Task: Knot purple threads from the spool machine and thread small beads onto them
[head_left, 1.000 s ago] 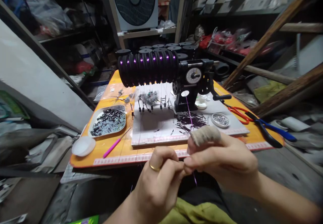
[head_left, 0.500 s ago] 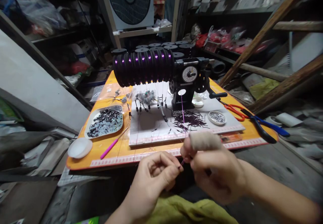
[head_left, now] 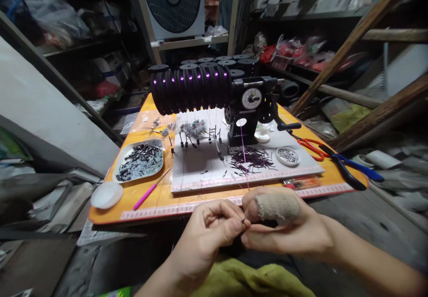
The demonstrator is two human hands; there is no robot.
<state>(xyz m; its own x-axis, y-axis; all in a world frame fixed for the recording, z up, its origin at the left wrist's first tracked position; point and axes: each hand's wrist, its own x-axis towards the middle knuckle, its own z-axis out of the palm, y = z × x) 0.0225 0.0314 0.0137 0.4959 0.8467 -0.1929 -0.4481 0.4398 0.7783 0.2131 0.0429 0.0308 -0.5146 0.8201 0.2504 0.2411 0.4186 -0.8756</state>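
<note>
My left hand (head_left: 214,234) is closed in a pinch, thumb and forefinger on a tiny dark bit at the end of the purple line. Fingertip to fingertip with it, my right hand (head_left: 290,232) pinches the same line; a beige cloth wrap (head_left: 277,207) covers one of its fingers. The thin purple line (head_left: 244,150) runs down from the black hand-cranked winder (head_left: 245,125) into my right hand. On the winder's shaft sits a row of black spools (head_left: 194,87) wound with purple line. The fingers hide most of the small piece between them.
On the orange table (head_left: 140,194) stand a tray of small dark tubes (head_left: 140,159), a white lid (head_left: 107,195), a pink-handled hook (head_left: 150,192) and a dish of metal bits (head_left: 287,156). Dark short tubes (head_left: 252,159) lie on the white board (head_left: 200,172). Pliers (head_left: 347,167) rest at right.
My right hand has come down and in, and its fingertips now meet my left hand's. The left hand has shifted slightly right.
</note>
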